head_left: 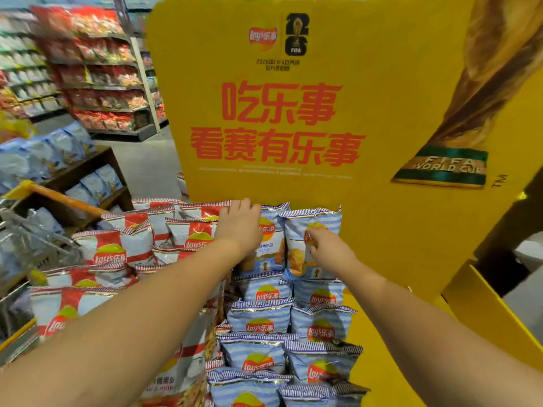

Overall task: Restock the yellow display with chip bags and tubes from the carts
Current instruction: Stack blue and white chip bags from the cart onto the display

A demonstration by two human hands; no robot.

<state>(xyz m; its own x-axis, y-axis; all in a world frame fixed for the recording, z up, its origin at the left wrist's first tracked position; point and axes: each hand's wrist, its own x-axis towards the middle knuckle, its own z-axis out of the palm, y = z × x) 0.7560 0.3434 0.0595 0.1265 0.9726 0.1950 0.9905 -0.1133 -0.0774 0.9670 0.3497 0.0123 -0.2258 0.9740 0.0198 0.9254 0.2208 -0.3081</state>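
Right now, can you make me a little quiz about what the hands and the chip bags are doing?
1. True or false: the left hand rests on top of the back-row bags.
2. What colour stripes has the bag that the right hand touches? A) green B) blue C) black
3. Fill in: the red-striped bags lie to the ____ of the blue ones.

Key: 1 true; 2 B; 3 left.
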